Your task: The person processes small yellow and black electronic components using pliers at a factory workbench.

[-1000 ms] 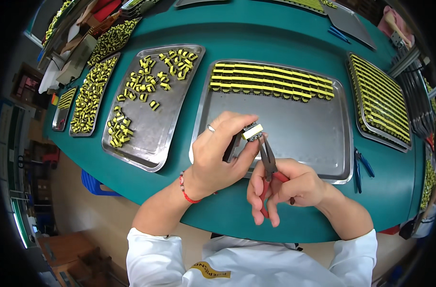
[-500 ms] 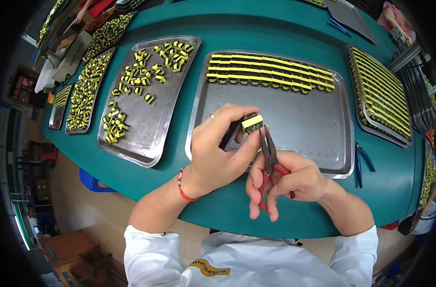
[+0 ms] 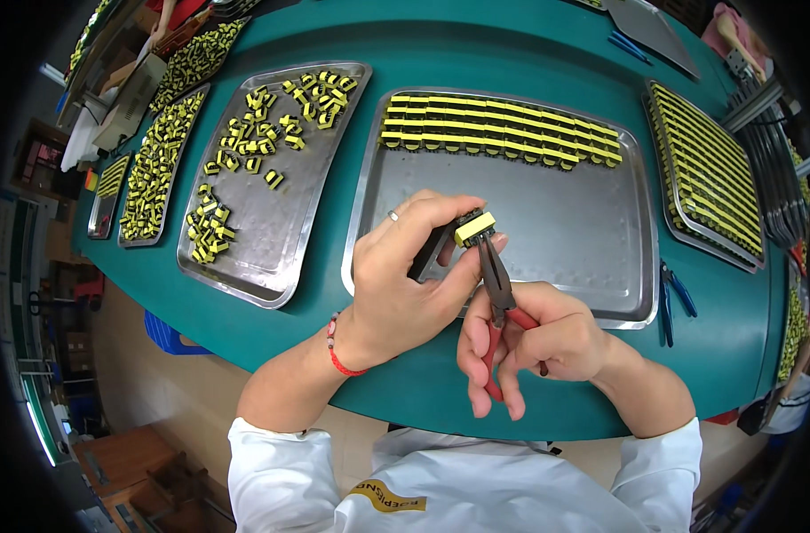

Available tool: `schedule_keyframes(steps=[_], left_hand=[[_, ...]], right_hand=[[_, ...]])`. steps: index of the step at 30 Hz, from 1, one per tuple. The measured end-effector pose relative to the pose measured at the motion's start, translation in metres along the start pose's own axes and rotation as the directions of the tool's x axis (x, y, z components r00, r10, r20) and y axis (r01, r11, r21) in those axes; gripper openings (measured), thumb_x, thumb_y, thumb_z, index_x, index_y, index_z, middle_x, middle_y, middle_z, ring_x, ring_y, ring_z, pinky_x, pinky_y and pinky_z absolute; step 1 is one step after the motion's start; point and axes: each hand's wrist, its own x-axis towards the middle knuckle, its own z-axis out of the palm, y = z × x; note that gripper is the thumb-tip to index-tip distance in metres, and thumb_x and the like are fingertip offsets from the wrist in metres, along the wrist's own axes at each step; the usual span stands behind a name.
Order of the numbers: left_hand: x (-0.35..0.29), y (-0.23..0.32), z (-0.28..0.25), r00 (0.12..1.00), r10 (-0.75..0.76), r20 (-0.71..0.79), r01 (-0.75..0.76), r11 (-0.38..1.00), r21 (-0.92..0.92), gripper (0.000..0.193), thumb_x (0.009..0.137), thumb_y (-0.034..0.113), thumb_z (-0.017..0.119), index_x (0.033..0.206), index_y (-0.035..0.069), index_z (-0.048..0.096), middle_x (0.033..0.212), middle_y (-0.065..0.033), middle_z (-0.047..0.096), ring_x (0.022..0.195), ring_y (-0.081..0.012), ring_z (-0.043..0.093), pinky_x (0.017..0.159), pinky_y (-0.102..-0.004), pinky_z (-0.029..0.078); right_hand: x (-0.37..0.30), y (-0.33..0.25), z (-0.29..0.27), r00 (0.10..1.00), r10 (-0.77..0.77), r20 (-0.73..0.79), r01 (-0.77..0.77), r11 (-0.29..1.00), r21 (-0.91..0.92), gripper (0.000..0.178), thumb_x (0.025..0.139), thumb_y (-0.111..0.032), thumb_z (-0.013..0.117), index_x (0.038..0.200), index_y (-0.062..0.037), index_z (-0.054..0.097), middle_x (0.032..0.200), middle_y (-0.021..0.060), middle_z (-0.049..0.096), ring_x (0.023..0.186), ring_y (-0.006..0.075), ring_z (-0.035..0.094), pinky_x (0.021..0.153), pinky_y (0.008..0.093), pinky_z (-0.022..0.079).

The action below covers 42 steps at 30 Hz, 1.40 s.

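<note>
My left hand (image 3: pixel 405 271) pinches a small yellow-and-black transformer (image 3: pixel 473 229) between thumb and fingertips, above the near part of a metal tray (image 3: pixel 512 209). Something dark shows in the gap of that hand; I cannot make out what it is. My right hand (image 3: pixel 547 342) is closed round long-nose pliers (image 3: pixel 497 280) with red handles. Their dark jaws point up and away, with the tips at the near underside of the transformer, where its pins are. Several rows of like transformers (image 3: pixel 503 129) stand along the tray's far side.
To the left lies a tray (image 3: pixel 276 226) with loose transformers, and beyond it a fuller tray (image 3: pixel 162 169). On the right are stacked trays of lined-up transformers (image 3: pixel 707 178) and blue-handled pliers (image 3: pixel 678 298). Another blue-handled tool (image 3: pixel 630 47) lies at the far right.
The plier tips have moved up against the transformer's near underside, and their jaws look closer together. The transformer has tilted slightly in my left hand.
</note>
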Motion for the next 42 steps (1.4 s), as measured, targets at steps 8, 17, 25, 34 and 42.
schedule_keyframes(steps=[8, 17, 25, 34, 42], left_hand=[[-0.001, -0.001, 0.003, 1.0, -0.024, -0.005, 0.024, 0.999, -0.034, 0.032, 0.077, -0.011, 0.074, 0.106, -0.005, 0.064, 0.086, -0.0078, 0.064, 0.071, -0.0086, 0.059, 0.058, -0.0201, 0.046], [0.0, -0.005, 0.0, 0.998, 0.055, -0.004, -0.055, 0.998, -0.009, 0.034, 0.077, -0.012, 0.073, 0.108, -0.005, 0.064, 0.086, -0.0078, 0.064, 0.071, -0.0087, 0.059, 0.058, -0.0207, 0.046], [-0.004, 0.017, 0.006, 0.929, -0.371, -0.004, 0.353, 0.887, -0.298, 0.022, 0.086, 0.007, 0.075, 0.103, -0.002, 0.064, 0.083, -0.0024, 0.066, 0.069, -0.0036, 0.055, 0.058, -0.0194, 0.044], [-0.014, 0.018, 0.014, 0.893, -0.419, 0.162, 0.442, 0.752, -0.49, 0.025, 0.094, 0.017, 0.068, 0.107, -0.003, 0.061, 0.094, -0.0079, 0.066, 0.085, -0.0101, 0.063, 0.073, -0.0229, 0.051], [-0.006, 0.013, 0.006, 0.722, -0.561, 0.405, 0.452, -0.061, -0.89, 0.071, 0.1, 0.059, 0.03, 0.135, 0.0, 0.048, 0.119, -0.0203, 0.06, 0.116, -0.034, 0.055, 0.095, -0.0484, 0.047]], right_hand=[[-0.001, 0.001, 0.0, 0.997, -0.034, -0.073, 0.03, 0.998, -0.054, 0.032, 0.062, 0.01, 0.038, 0.092, 0.0058, 0.048, 0.078, 0.0225, 0.058, 0.058, 0.0315, 0.063, 0.035, 0.0294, 0.039], [-0.001, 0.002, -0.001, 0.997, 0.003, -0.077, -0.004, 1.0, -0.015, 0.03, 0.065, 0.01, 0.039, 0.093, 0.0048, 0.049, 0.08, 0.0217, 0.058, 0.061, 0.0296, 0.063, 0.037, 0.0283, 0.036], [0.011, 0.022, -0.015, 0.401, -0.916, 0.013, 0.28, 0.108, -0.954, 0.037, 0.075, -0.001, 0.076, 0.106, 0.0005, 0.056, 0.081, 0.0056, 0.059, 0.058, 0.0112, 0.055, 0.051, 0.0234, 0.047], [0.023, 0.015, -0.027, 0.276, -0.885, 0.376, 0.209, -0.327, -0.922, 0.048, 0.071, 0.0, 0.082, 0.114, 0.0011, 0.06, 0.092, 0.0114, 0.065, 0.062, 0.0134, 0.062, 0.047, 0.0243, 0.049], [0.007, 0.015, -0.001, 0.587, -0.808, 0.059, 0.288, 0.14, -0.947, 0.047, 0.083, 0.002, 0.073, 0.126, 0.0077, 0.056, 0.104, 0.0161, 0.067, 0.084, 0.0165, 0.068, 0.068, 0.0264, 0.057]])
